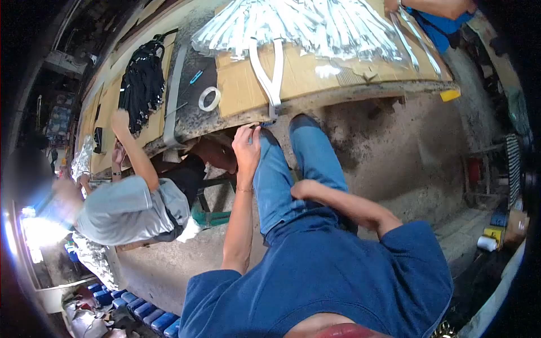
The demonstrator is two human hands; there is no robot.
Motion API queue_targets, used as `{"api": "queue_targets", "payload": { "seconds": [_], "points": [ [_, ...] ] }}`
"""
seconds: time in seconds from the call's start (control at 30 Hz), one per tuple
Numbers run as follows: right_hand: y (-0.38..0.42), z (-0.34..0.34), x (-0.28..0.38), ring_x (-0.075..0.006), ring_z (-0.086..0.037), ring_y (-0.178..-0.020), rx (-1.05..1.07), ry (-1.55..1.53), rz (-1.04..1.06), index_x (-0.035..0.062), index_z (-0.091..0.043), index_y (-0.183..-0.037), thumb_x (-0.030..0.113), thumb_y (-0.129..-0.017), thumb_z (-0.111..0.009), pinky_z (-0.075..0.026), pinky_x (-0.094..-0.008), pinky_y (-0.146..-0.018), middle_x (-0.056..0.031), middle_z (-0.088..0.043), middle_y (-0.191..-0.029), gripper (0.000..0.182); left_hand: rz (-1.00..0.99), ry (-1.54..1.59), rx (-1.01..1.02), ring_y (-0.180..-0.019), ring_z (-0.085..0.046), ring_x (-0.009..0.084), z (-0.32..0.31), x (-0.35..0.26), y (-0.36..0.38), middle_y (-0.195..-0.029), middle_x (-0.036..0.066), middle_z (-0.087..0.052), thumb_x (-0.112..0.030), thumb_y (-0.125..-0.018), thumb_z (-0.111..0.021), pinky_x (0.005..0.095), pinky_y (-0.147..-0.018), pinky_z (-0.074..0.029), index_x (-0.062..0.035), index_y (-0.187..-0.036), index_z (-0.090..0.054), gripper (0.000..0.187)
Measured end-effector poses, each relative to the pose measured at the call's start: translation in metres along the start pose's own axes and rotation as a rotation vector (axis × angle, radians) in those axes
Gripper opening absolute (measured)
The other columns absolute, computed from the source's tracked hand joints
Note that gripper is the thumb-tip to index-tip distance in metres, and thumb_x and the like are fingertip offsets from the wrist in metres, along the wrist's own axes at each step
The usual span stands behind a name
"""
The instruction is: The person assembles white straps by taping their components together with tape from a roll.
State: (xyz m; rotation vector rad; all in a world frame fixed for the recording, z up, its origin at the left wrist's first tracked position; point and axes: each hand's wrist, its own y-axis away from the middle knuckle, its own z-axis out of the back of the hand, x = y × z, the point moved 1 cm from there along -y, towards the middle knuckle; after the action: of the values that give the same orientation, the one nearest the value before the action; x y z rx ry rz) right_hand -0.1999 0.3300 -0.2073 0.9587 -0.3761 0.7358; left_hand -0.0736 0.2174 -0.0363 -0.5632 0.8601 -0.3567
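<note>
My left hand (pixel 246 147) is at the front edge of the table, above my left knee, with its fingers closed. A small dark-blue thing (pixel 267 123) shows at the fingertips, too small to name. Just beyond it, a white strap (pixel 268 76) folded into a loop runs down from a large pile of shiny white straps (pixel 304 28), its ends meeting at the table edge. My right hand (pixel 301 189) rests low over my jeans between the thighs; its fingers are hidden.
Cardboard (pixel 242 84) covers part of the table (pixel 191 121). A tape roll (pixel 209 98), blue snips (pixel 196 76) and a bundle of black straps (pixel 143 84) lie on the left. A co-worker in grey (pixel 132 208) sits at left; another person's arm (pixel 439 8) reaches in at top right.
</note>
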Motion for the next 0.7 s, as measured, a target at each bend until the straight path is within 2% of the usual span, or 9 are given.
{"api": "queue_targets", "payload": {
  "seconds": [0.07,0.13,0.2,0.23,0.3,0.4,0.47,0.57,0.7],
  "points": [
    [0.035,0.021,0.016,-0.038,-0.065,-0.088,-0.134,0.033,-0.122,0.0002,-0.068,-0.102,0.017,-0.08,-0.061,-0.051,-0.0468,-0.079,-0.0205,-0.068,-0.099,0.028,0.035,-0.027,0.028,-0.064,-0.059,0.0243,-0.001,0.01,-0.013,-0.075,0.015,-0.062,-0.005,-0.084,-0.067,0.0306,-0.061,-0.046,0.0052,-0.08,-0.063,0.012],
    [0.073,0.054,0.026,-0.0401,-0.063,-0.095,-0.378,-0.098,-0.076,0.0029,-0.064,-0.11,0.017,-0.082,-0.062,-0.05,-0.0466,-0.085,-0.0204,-0.067,-0.1,0.031,0.139,-0.052,0.072,-0.058,-0.055,0.0295,0.003,0.013,-0.017,-0.067,0.017,-0.057,-0.007,-0.083,-0.067,0.0346,-0.056,-0.044,0.0061,-0.075,-0.059,0.018],
    [0.108,0.089,0.012,-0.0378,-0.065,-0.087,-0.768,-0.218,0.089,0.0048,-0.062,-0.109,0.014,-0.078,-0.066,-0.052,-0.0459,-0.078,-0.0171,-0.068,-0.09,0.032,0.209,-0.019,0.106,-0.059,-0.056,0.0287,0.006,0.014,-0.025,-0.071,0.017,-0.059,-0.008,-0.084,-0.066,0.0341,-0.057,-0.045,0.0057,-0.08,-0.062,0.015],
    [0.123,0.111,0.01,-0.035,-0.066,-0.087,-0.779,-0.266,-0.071,0.004,-0.062,-0.109,0.01,-0.079,-0.064,-0.053,-0.0437,-0.077,-0.0171,-0.068,-0.09,0.03,0.225,0.043,0.094,-0.059,-0.057,0.0287,0.003,0.015,-0.03,-0.072,0.017,-0.061,-0.008,-0.084,-0.066,0.0339,-0.057,-0.046,0.0053,-0.082,-0.064,0.013],
    [0.123,0.132,-0.021,-0.0332,-0.067,-0.087,-0.896,-0.334,-0.107,0.0019,-0.062,-0.104,0.001,-0.079,-0.058,-0.053,-0.0411,-0.077,-0.0175,-0.068,-0.09,0.025,0.224,0.05,0.126,-0.061,-0.059,0.0296,-0.007,0.032,-0.032,-0.074,0.018,-0.062,-0.008,-0.083,-0.066,0.0345,-0.058,-0.047,0.0044,-0.084,-0.065,0.012],
    [0.106,0.151,-0.041,-0.0349,-0.066,-0.085,-0.922,-0.344,-0.12,0.0009,-0.063,-0.101,0.003,-0.08,-0.06,-0.053,-0.0411,-0.076,-0.0184,-0.067,-0.09,0.021,0.218,0.025,0.194,-0.067,-0.062,0.0316,-0.029,0.056,-0.01,-0.077,0.019,-0.063,-0.009,-0.082,-0.066,0.0364,-0.061,-0.048,0.0031,-0.086,-0.067,0.012],
    [0.081,0.149,-0.05,-0.0368,-0.064,-0.084,-1.021,-0.233,-0.034,0.0007,-0.063,-0.098,0.007,-0.082,-0.062,-0.052,-0.0418,-0.075,-0.019,-0.065,-0.09,0.017,0.137,0.03,0.153,-0.062,-0.063,0.0285,-0.053,0.082,0.009,-0.076,0.019,-0.064,-0.009,-0.082,-0.067,0.0328,-0.057,-0.048,0.003,-0.086,-0.068,0.012],
    [0.047,0.144,-0.048,-0.0381,-0.063,-0.084,-1.006,-0.32,0.006,0.0013,-0.064,-0.095,0.01,-0.082,-0.064,-0.051,-0.0428,-0.074,-0.0195,-0.064,-0.091,0.016,0.136,-0.088,0.212,-0.075,-0.063,0.0359,-0.07,0.102,0.03,-0.08,0.019,-0.065,-0.011,-0.079,-0.067,0.043,-0.068,-0.05,-0.0003,-0.087,-0.069,0.013],
    [0.029,0.124,-0.035,-0.0357,-0.062,-0.085,-1.058,-0.182,0.042,0.0037,-0.065,-0.093,0.011,-0.081,-0.065,-0.049,-0.0414,-0.075,-0.0167,-0.065,-0.09,0.014,0.083,-0.17,0.296,-0.087,-0.061,0.031,-0.079,0.105,0.052,-0.081,0.012,-0.068,-0.015,-0.08,-0.066,0.0434,-0.079,-0.045,-0.0047,-0.084,-0.071,0.012]
  ]
}}
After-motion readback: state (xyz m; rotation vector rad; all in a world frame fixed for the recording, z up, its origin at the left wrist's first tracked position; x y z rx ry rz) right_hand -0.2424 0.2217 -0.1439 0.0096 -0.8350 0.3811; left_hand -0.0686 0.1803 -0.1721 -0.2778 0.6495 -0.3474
